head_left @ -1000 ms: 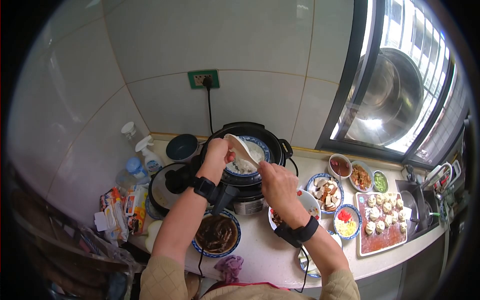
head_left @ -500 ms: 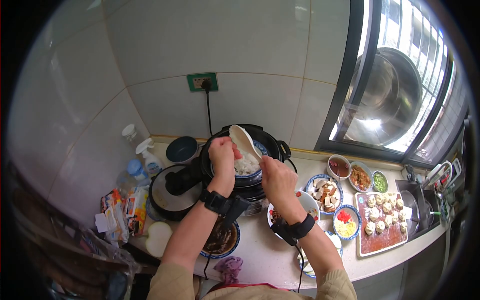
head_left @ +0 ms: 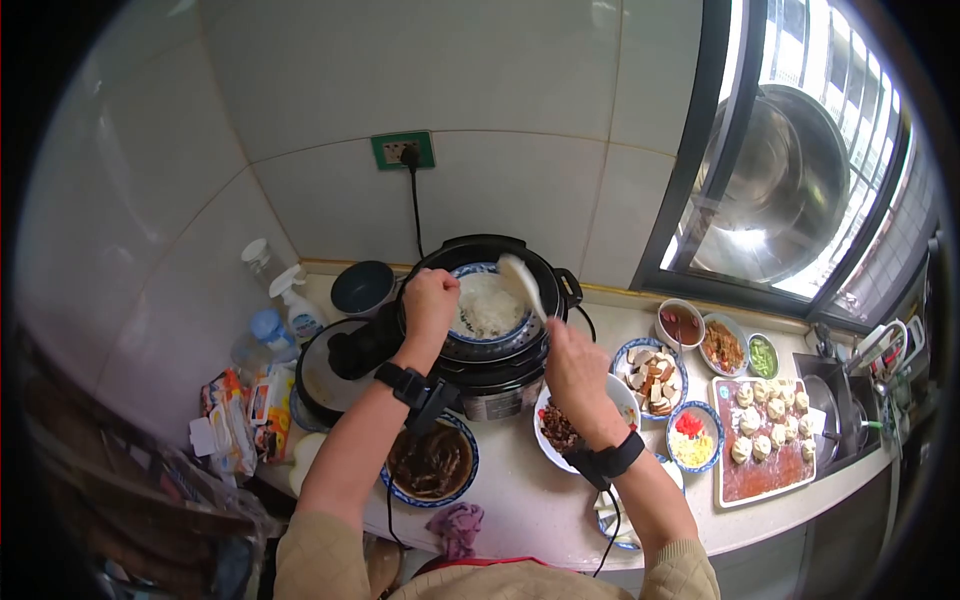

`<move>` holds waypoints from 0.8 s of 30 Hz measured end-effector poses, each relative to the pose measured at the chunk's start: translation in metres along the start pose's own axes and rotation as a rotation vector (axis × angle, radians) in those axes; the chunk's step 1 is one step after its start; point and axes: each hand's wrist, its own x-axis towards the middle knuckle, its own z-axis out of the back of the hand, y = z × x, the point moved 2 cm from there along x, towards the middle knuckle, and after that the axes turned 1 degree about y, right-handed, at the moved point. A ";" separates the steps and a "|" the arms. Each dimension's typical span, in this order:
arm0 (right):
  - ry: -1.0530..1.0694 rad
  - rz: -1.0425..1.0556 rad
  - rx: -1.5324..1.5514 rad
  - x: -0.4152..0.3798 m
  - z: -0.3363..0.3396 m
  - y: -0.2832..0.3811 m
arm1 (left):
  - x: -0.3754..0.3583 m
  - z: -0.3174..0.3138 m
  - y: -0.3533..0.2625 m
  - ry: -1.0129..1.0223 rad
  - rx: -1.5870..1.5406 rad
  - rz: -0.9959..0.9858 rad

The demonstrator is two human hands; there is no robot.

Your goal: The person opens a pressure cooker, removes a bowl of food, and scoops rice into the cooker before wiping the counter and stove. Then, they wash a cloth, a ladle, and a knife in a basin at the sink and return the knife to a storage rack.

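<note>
My right hand (head_left: pixel 580 372) is wrapped around the handle of a white rice paddle (head_left: pixel 520 278), whose head is raised over the right side of a blue-patterned bowl (head_left: pixel 474 268). White cooked rice (head_left: pixel 490 306) lies in that bowl, which stands inside a black electric pressure cooker (head_left: pixel 566 286). Over the bowl's left edge is my left hand (head_left: pixel 432 304), fingers curled closed; whether anything is in them is hidden. Left of the cooker lies its lid (head_left: pixel 335 385). Below my left wrist stands a bowl of dark brown sauce (head_left: pixel 432 460).
At right are a bowl of dark minced filling (head_left: pixel 558 428), a plate of sliced mushrooms (head_left: pixel 655 378), a red-and-yellow bowl (head_left: pixel 694 440), several small dishes and a tray of buns (head_left: pixel 765 485). A spray bottle (head_left: pixel 300 305) and dark bowl (head_left: pixel 362 288) stand left. A cord runs to the socket (head_left: pixel 403 150).
My right hand has moved right and down with the paddle, away from my left hand. My left hand has drawn back slightly left, leaving more of the rice in view.
</note>
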 end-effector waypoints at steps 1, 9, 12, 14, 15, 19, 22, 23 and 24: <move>0.118 0.022 -0.032 -0.004 -0.005 0.000 | -0.002 -0.004 0.003 -0.005 0.103 -0.047; 0.122 0.098 -0.028 -0.011 0.009 0.003 | -0.030 -0.003 -0.031 -0.047 0.162 -0.290; 0.200 0.082 -0.073 -0.019 0.008 0.011 | -0.041 -0.002 -0.031 -0.079 0.157 -0.259; 0.162 0.032 -0.018 -0.020 0.010 0.012 | -0.039 -0.009 -0.026 -0.100 0.079 -0.355; 0.125 -0.029 0.039 -0.018 0.012 0.012 | -0.040 -0.001 -0.030 -0.176 0.024 -0.323; 0.084 -0.184 0.354 -0.006 0.017 0.026 | -0.041 0.000 -0.015 -0.168 -0.109 -0.103; 0.114 -0.249 0.591 0.002 0.020 0.048 | -0.047 0.008 -0.013 -0.254 -0.388 0.123; 0.102 -0.225 0.639 0.003 0.015 0.053 | -0.051 0.006 -0.008 -0.156 -0.759 0.316; 0.108 -0.224 0.731 0.006 0.010 0.061 | -0.059 0.016 -0.012 0.003 -1.093 0.440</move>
